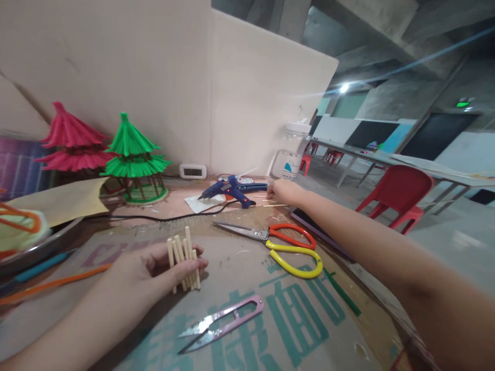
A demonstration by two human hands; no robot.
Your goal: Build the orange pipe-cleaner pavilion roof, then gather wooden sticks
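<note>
My left hand (154, 270) is closed around a small bundle of short wooden sticks (182, 255), held upright over the cardboard sheet (240, 288). My right hand (282, 191) reaches far forward to a few loose wooden sticks (275, 205) lying beside the blue glue gun (230, 189). Its fingers curl down onto those sticks; whether they grip one is not visible.
Orange-and-yellow scissors (288, 245) and pink thread snips (222, 322) lie on the cardboard. Green (135, 157) and pink (73, 139) paper pagoda models stand at the back left near a wall. A plastic jar (292, 152), a black cable (162, 219) and a red chair (400, 198) are around.
</note>
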